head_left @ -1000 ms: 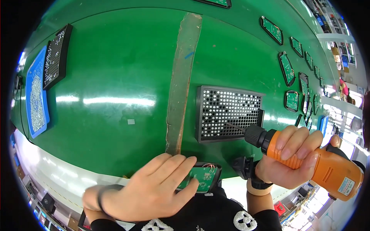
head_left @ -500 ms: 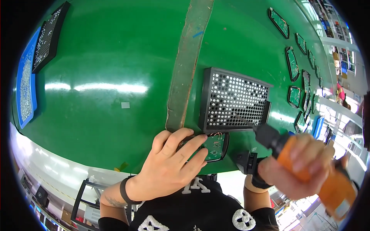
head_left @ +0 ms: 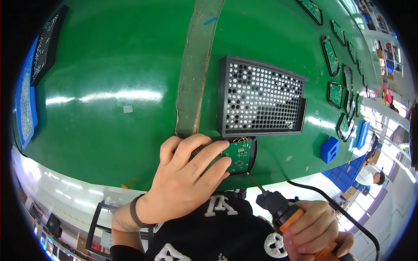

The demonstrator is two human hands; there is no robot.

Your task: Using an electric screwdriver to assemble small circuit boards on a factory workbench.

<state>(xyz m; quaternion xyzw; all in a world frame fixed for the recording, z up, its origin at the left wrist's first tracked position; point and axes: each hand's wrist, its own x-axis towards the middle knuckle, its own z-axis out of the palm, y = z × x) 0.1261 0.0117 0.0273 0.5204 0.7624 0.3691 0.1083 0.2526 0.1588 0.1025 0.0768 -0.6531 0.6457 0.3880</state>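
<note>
My left hand (head_left: 185,176) is laid over a black housing with a green circuit board (head_left: 241,155), fingers curled on its left part and covering it. Thin wires show at the board's top edge. In my right hand (head_left: 315,228) is an orange and black electric screwdriver (head_left: 278,209), its fingers wrapped round the body. The long bit (head_left: 257,183) points up and left, its tip at the housing's lower right corner. Just beyond the housing lies a black screw tray (head_left: 261,98) with rows of holes, many filled with silver screws.
Several more housings with green boards (head_left: 334,94) lie along the right side. A blue block (head_left: 329,150) sits near the right edge. At far left are a blue bin of screws (head_left: 27,108) and another black tray (head_left: 48,45). A black cable (head_left: 344,209) runs at right.
My right hand has brought the screwdriver from over the screw tray down and left to the housing's corner. My left hand stays on the housing. The whole view has shifted slightly.
</note>
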